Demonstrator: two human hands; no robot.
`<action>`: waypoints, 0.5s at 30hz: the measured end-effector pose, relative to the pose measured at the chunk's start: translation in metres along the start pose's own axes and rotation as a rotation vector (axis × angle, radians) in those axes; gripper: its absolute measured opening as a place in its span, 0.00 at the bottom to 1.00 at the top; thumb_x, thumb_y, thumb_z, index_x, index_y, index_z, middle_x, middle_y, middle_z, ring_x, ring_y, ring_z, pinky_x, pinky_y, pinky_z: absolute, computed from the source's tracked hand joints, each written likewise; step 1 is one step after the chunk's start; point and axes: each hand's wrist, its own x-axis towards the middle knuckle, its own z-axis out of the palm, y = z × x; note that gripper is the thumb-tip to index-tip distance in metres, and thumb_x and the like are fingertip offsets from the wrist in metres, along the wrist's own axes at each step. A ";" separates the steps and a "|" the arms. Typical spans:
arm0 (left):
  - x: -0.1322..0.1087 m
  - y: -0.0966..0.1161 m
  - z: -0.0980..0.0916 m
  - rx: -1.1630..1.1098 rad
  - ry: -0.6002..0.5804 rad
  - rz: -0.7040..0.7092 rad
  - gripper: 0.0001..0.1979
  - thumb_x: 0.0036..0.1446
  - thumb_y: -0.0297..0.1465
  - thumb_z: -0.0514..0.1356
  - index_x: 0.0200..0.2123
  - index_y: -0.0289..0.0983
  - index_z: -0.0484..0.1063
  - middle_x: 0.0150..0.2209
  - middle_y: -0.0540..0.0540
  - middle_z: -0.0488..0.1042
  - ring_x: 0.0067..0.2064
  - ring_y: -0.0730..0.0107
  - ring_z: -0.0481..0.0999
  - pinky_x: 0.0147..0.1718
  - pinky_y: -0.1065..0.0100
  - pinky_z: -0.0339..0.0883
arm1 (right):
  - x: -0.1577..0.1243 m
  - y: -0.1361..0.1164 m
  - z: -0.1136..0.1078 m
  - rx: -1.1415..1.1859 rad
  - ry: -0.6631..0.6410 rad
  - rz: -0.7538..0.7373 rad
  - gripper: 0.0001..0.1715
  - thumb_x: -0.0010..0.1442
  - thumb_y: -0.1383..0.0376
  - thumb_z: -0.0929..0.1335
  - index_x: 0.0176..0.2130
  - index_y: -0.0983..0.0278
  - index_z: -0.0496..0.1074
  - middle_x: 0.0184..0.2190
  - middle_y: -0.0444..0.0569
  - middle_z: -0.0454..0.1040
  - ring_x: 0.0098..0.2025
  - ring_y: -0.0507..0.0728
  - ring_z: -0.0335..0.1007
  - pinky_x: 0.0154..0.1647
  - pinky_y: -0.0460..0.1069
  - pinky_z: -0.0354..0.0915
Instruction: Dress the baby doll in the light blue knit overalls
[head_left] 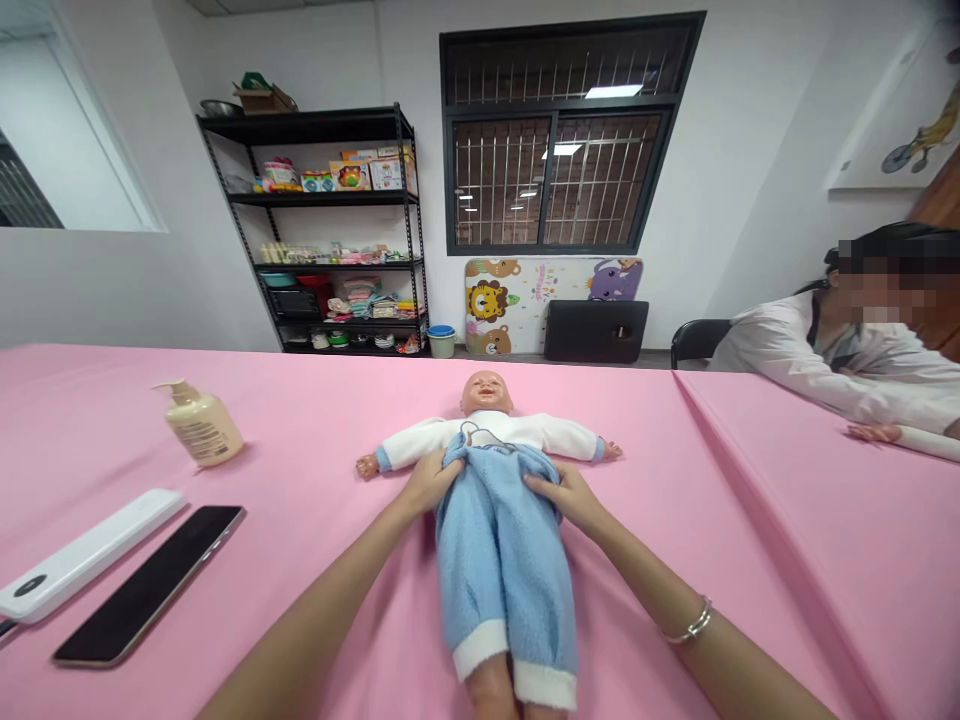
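A baby doll [487, 395] lies on its back on the pink table [315, 440], head away from me, arms spread in white sleeves. It wears light blue fleece trousers [499, 560] with white cuffs. My left hand [429, 482] grips the waistband at the doll's right side, fingers curled into the fabric. My right hand [566, 495] grips the waistband on the other side in the same way. A silver bracelet [690, 625] circles my right wrist.
A pump lotion bottle [202, 425] lies at the left. A white bar-shaped device [82, 555] and a black phone [150, 585] lie near the left front edge. A person in white [832, 370] leans on the table at the right. Black shelves [330, 230] stand behind.
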 end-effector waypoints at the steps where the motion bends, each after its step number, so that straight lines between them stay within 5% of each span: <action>1: 0.001 -0.004 0.001 -0.062 0.010 -0.023 0.15 0.55 0.36 0.50 0.34 0.33 0.71 0.37 0.46 0.73 0.40 0.60 0.70 0.40 0.65 0.63 | 0.002 0.001 0.000 0.022 0.098 -0.042 0.26 0.49 0.50 0.68 0.40 0.68 0.70 0.40 0.50 0.69 0.46 0.62 0.62 0.48 0.54 0.60; 3: 0.002 -0.012 0.004 -0.189 0.057 -0.068 0.16 0.53 0.38 0.52 0.36 0.32 0.71 0.38 0.45 0.73 0.42 0.59 0.70 0.42 0.64 0.63 | 0.007 0.008 0.002 0.038 0.227 -0.104 0.27 0.49 0.51 0.68 0.43 0.66 0.69 0.46 0.50 0.66 0.51 0.61 0.58 0.55 0.54 0.55; 6: 0.004 -0.020 0.012 -0.363 0.153 -0.103 0.18 0.52 0.41 0.55 0.39 0.32 0.69 0.40 0.45 0.72 0.43 0.61 0.69 0.44 0.65 0.62 | 0.014 0.028 0.002 0.000 0.241 -0.052 0.25 0.51 0.52 0.64 0.43 0.67 0.68 0.44 0.50 0.68 0.48 0.61 0.60 0.54 0.55 0.55; 10: 0.006 -0.027 0.016 -0.346 0.222 -0.175 0.20 0.49 0.46 0.58 0.33 0.32 0.68 0.32 0.46 0.71 0.35 0.65 0.69 0.35 0.68 0.62 | 0.018 0.051 -0.003 -0.028 0.322 0.009 0.25 0.51 0.54 0.62 0.43 0.68 0.69 0.41 0.50 0.70 0.45 0.61 0.62 0.51 0.55 0.57; 15: 0.002 -0.025 -0.004 -0.028 -0.019 -0.245 0.23 0.50 0.49 0.55 0.30 0.33 0.70 0.31 0.46 0.72 0.35 0.60 0.70 0.33 0.68 0.59 | 0.014 0.058 -0.008 -0.091 0.276 0.017 0.24 0.53 0.54 0.63 0.41 0.68 0.71 0.38 0.51 0.71 0.42 0.61 0.64 0.46 0.53 0.61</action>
